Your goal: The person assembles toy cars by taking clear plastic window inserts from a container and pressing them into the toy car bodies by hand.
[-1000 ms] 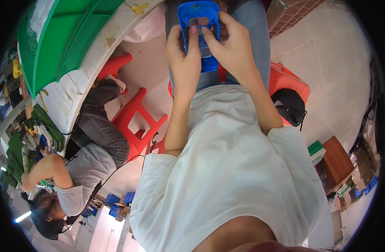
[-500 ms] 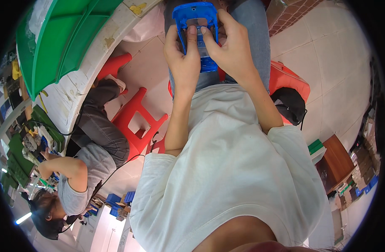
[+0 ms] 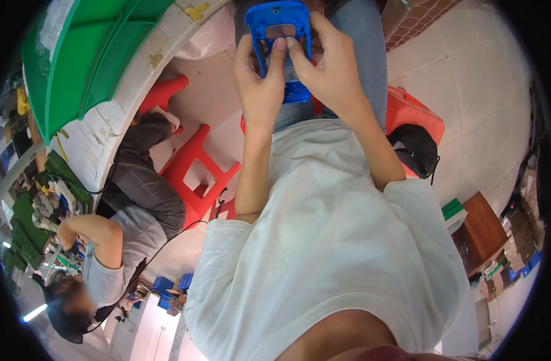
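A blue plastic housing [image 3: 278,14], long and open in the middle, is held up over my lap. My left hand [image 3: 261,81] is closed round its left side, thumb bent onto the middle. On the opposite side, my right hand [image 3: 330,60] grips the same housing, its thumb tip almost meeting the left one. Both thumbs press on or near a greyish, see-through part set inside the frame; its exact kind does not show. The fingers behind the housing are mostly hidden.
On my left a worn white table [image 3: 104,135] carries a green plastic bin [image 3: 77,72]. Beside it a co-worker in a grey shirt [image 3: 140,231] sits near a red stool [image 3: 197,174]. To my right are a red stool [image 3: 416,111] with a black bag [image 3: 415,147] and a brown cabinet [image 3: 480,231].
Both hands and the blue housing have shifted very slightly left; the thumbs remain at its middle. The co-worker's arm has moved a little.
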